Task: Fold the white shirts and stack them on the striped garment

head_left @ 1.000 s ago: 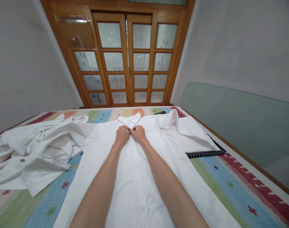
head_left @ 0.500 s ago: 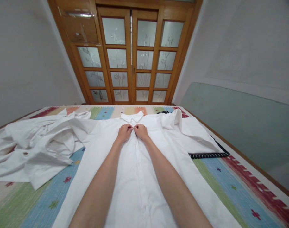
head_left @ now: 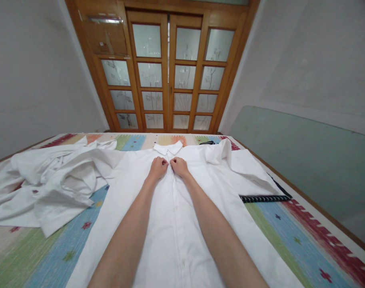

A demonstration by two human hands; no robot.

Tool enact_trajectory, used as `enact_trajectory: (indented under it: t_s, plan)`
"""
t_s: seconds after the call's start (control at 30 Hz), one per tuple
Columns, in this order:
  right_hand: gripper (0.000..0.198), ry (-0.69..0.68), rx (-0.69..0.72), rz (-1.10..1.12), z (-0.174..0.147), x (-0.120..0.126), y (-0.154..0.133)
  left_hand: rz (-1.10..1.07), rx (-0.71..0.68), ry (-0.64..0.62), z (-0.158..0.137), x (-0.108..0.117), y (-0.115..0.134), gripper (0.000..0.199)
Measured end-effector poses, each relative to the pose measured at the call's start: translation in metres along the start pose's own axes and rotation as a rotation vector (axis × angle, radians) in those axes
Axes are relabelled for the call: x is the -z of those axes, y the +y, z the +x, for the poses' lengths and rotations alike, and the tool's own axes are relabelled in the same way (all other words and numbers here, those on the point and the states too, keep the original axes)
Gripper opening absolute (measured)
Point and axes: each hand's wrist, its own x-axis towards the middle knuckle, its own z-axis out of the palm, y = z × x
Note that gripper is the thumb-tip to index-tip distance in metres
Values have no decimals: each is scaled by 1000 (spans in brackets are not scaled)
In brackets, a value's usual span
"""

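Note:
A white shirt (head_left: 161,244) lies spread front side up, its collar (head_left: 168,149) at the far end and its front placket running toward me. Just below the collar, my left hand (head_left: 158,167) pinches the placket from the left side. My right hand (head_left: 179,166) faces it closely from the right, fingers closed on the same placket edge. Both sets of fingertips are nearly touching, and any button between them is too small to make out. One shirt sleeve (head_left: 245,168) lies folded out to the right.
A crumpled heap of white cloth (head_left: 59,180) lies at the left. The striped, colourful cover (head_left: 278,236) is under everything. A black item with a white-striped edge (head_left: 264,198) sticks out beneath the right sleeve. A small black object (head_left: 206,143) lies beyond the shirt.
The view has shifted very slightly. Both hands stay at the same spot on the placket, with only small finger movement.

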Motion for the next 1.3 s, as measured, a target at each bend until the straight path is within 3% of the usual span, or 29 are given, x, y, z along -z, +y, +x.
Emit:
enact_trajectory:
  t_s: [0.63,1.0,1.3]
  plan:
    - [25,-33,41,26,2,-2,4,31,-4,-37,0,-5,-3,17]
    - [29,-55,46,58,3,-2,5,-76,-32,-11,-2,2,1,17]
    - [30,-43,65,59,3,-5,9,-145,42,34,-5,6,12,21]
